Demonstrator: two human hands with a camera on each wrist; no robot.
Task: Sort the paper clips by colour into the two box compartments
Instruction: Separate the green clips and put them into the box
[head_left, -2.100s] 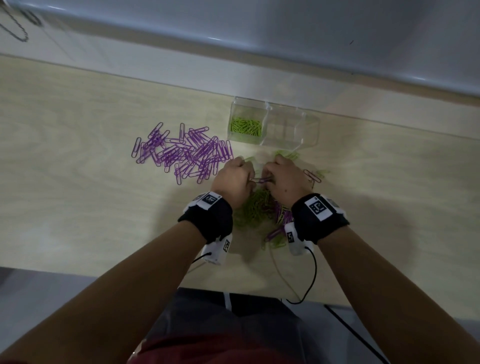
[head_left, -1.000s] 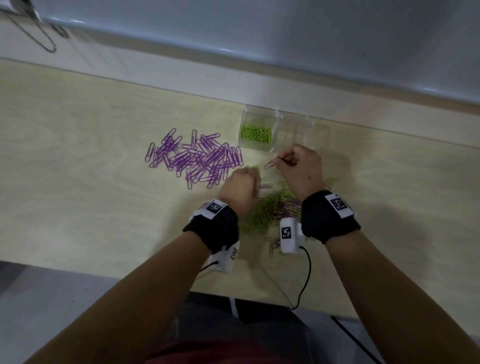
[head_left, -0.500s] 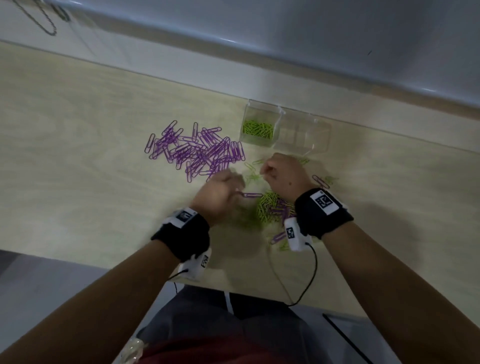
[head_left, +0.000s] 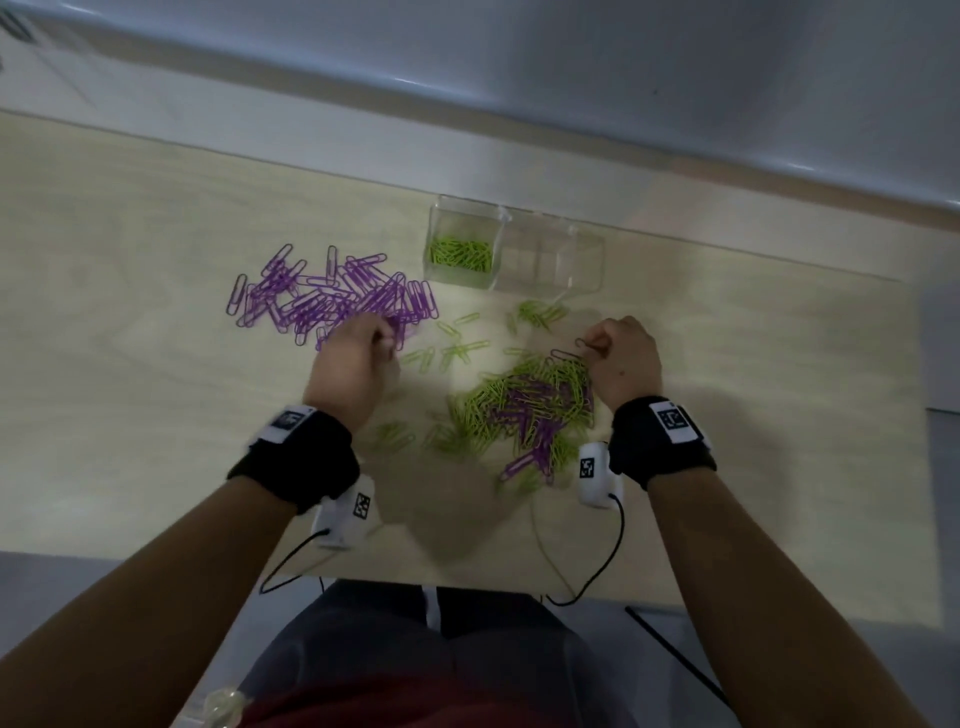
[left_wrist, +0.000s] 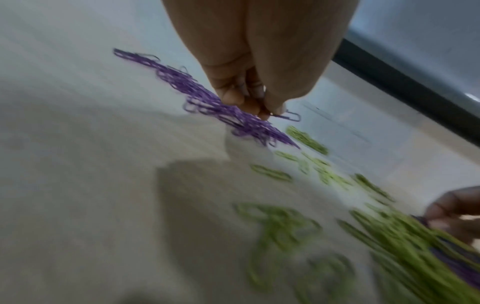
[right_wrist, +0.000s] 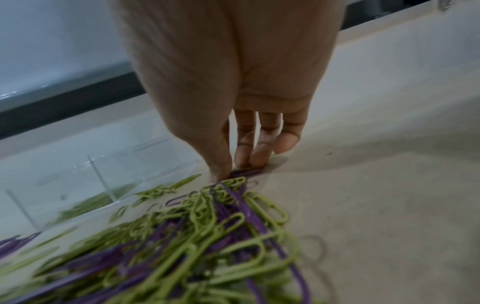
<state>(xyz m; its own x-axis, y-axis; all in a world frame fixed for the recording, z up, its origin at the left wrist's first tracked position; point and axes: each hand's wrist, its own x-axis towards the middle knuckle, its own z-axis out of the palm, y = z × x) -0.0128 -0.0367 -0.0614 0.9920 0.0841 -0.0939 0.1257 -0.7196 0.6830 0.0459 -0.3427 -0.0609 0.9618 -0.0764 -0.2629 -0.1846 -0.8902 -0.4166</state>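
Note:
A clear two-compartment box (head_left: 587, 260) stands at the table's far side; its left compartment holds green clips (head_left: 460, 254), and nothing shows in the right one. A heap of purple clips (head_left: 332, 299) lies left of the box. A mixed green and purple pile (head_left: 524, 405) lies in front of it. My left hand (head_left: 382, 340) sits at the purple heap's right edge, pinching a purple clip (left_wrist: 288, 116). At the mixed pile's far right corner, my right hand (head_left: 597, 351) pinches purple clips (right_wrist: 245, 171) between thumb and fingers.
Loose green clips (head_left: 457, 345) are scattered between the two hands and just before the box. A raised ledge and a grey wall run behind the box. Cables hang off the table's near edge. The table's right edge (head_left: 919, 395) lies beyond my right hand.
My left hand has moved left from the mixed pile to the purple heap with a purple clip. My right hand has shifted right, to the mixed pile's far right corner.

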